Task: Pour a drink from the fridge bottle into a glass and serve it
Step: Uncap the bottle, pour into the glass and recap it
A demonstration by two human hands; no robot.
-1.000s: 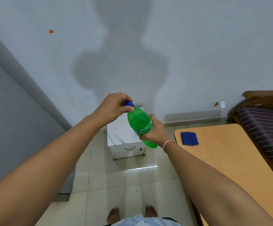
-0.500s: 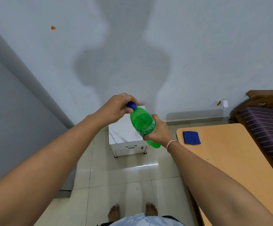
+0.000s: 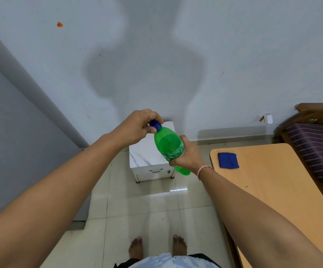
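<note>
At the bottom of the view the person's bare feet point(image 3: 156, 248) stood on the pale glossy floor tiles point(image 3: 141, 200), with a bit of light clothing just above the frame's lower edge. Both forearms reached forward from the lower corners and met in front of the body.

The right hand point(image 3: 187, 155) wrapped its grip around the lower half of the green bottle point(image 3: 168, 144), fingers curled over the label, a thin pinkish band at the wrist. The bottle was held in the air, tilted so its neck leaned up and to the left and its base showed below the right hand. It was green throughout; how full it was could not be told. The left hand point(image 3: 139, 124) had its grip closed on the blue cap point(image 3: 156, 125), thumb below and fingers curled over the top, so the cap was still on the neck.

Beyond the hands, below and behind the bottle, a small white cabinet point(image 3: 147, 157) with a marbled top and a drawer handle stood on the floor against the wall. To the right lay the wooden worktop point(image 3: 272, 186), its rounded corner near the right wrist, with a folded blue cloth point(image 3: 227, 160) lying flat near that corner. Past the worktop, at the right edge, was a bed point(image 3: 315, 144) with a striped purple cover and a wooden frame. Farthest off, the grey wall point(image 3: 234, 45) carried the person's shadow.
</note>
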